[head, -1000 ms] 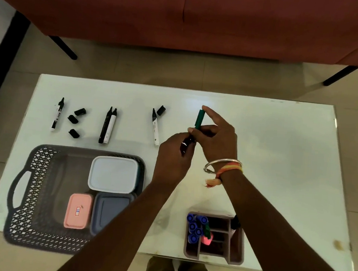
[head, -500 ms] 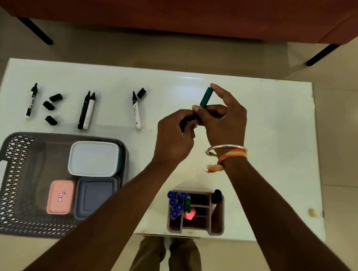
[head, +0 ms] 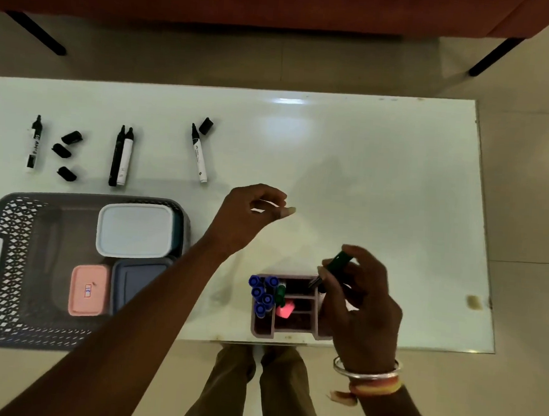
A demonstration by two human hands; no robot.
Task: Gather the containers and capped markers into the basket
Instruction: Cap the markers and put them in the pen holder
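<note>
White table point(head: 366, 181): right hand point(head: 362, 306) grips a green marker point(head: 335, 266), its long axis pointing toward seven o'clock over the organizer point(head: 290, 332); left hand point(head: 249, 217) loosely curled, empty.

Basket point(head: 16, 215) corner under left forearm; green marker point(head: 336, 265) blurred, cap perhaps on.

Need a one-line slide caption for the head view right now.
Right hand lowers a green marker over the desk organizer; left hand hovers empty above the table.

basket point(head: 2, 221) left, holding containers point(head: 135, 230) | markers point(head: 121, 156) behind | organizer point(head: 261, 330) right
</note>
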